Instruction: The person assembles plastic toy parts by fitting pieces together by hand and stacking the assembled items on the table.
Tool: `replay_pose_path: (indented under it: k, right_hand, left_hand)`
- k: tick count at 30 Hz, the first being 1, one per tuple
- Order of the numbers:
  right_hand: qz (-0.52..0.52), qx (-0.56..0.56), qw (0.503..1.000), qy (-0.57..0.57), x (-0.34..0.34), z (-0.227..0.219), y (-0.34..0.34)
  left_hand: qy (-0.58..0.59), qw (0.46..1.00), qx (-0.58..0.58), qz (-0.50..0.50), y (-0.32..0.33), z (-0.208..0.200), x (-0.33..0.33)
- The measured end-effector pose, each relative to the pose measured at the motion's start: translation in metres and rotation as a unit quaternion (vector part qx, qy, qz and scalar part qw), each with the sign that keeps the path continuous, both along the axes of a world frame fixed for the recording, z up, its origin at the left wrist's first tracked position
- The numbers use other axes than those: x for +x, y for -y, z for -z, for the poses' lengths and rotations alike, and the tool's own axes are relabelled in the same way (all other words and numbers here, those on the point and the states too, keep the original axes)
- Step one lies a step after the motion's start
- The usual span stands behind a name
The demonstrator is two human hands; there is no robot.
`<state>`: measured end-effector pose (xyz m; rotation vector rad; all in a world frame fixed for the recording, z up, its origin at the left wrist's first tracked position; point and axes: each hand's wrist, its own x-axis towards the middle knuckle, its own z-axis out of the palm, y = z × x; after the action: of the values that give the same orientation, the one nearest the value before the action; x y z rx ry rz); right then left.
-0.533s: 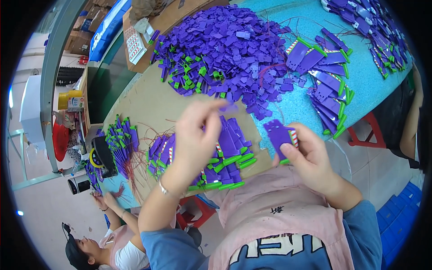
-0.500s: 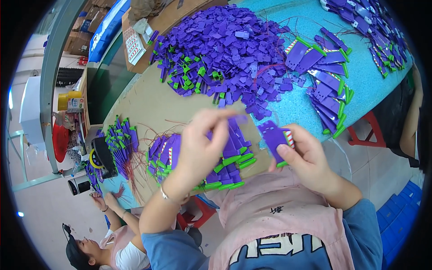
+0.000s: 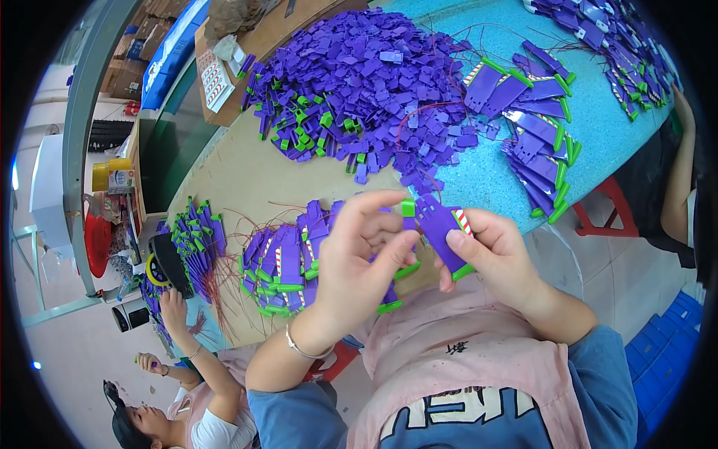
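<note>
Left hand (image 3: 363, 254) is closer now, pinching a green-tipped piece (image 3: 408, 209), so that's right beside the purple panel (image 3: 440, 230) right hand (image 3: 495, 251) grips.

A grey metal post (image 3: 84, 112) stands at the left with cardboard boxes (image 3: 126, 78) beyond, a partly light-blue desk (image 3: 603, 144) stretches to the far right over a pale floor (image 3: 82, 352), and a red stool (image 3: 609, 217) and a blue crate-like stack (image 3: 664, 346) sit at the right.

Both hands (image 3: 357, 262) (image 3: 499, 254) nearly meet, fingers (image 3: 374, 200) curled inward.
</note>
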<state>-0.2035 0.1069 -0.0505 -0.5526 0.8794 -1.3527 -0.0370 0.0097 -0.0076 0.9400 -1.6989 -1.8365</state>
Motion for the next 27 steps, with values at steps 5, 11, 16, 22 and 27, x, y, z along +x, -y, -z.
replay_pose_path:
  k: [5, 11, 16, 22, 27]
  right_hand:
    - [-0.063, 0.028, 0.996, -0.052, -0.007, -0.005, 0.001]
    - [-0.133, -0.048, 0.966, -0.217, -0.011, 0.000, -0.001]
    - [0.009, -0.223, 0.907, -0.358, -0.009, 0.001, 0.009]
    - [-0.092, -0.131, 0.926, -0.343, 0.000, -0.009, 0.008]
    - [-0.077, -0.109, 0.950, -0.281, -0.005, 0.002, 0.005]
  left_hand:
    - [0.023, 0.998, -0.045, 0.022, 0.006, -0.008, 0.001]
    - [0.094, 0.929, -0.323, 0.153, 0.005, -0.009, 0.003]
    - [0.100, 0.990, -0.093, 0.040, -0.002, -0.010, 0.003]
    - [0.146, 0.970, -0.170, 0.092, -0.004, -0.002, -0.006]
    - [-0.092, 0.990, 0.088, -0.060, 0.027, -0.011, 0.004]
